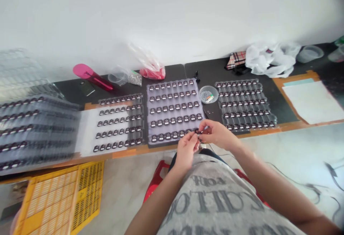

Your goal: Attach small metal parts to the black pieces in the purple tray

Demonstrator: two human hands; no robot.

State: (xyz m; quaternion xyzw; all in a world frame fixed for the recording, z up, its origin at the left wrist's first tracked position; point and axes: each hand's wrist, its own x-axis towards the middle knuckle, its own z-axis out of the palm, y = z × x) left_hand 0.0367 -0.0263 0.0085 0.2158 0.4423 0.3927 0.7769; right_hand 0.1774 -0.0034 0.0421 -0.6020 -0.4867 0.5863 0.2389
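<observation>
My left hand [187, 148] and my right hand [219, 134] meet at the front right corner of the middle tray [174, 115]. Fingertips of both hands are pinched together around a small black part [197, 131], mostly hidden by the fingers. This clear plastic tray holds rows of small black parts, each with a white label and a ring mark. To its right, just beyond my right hand, a round clear tub [209, 95] contains tiny pale pieces. A few loose bits lie on the black tabletop below the tub.
Filled trays stand on the right [244, 104] and left [135, 120], with a tall tray stack [37, 131] at far left. Along the wall are a pink cylinder [92, 77], a bag of red material [152, 71] and white plastic bags [271, 59]. A yellow crate [61, 195] sits below.
</observation>
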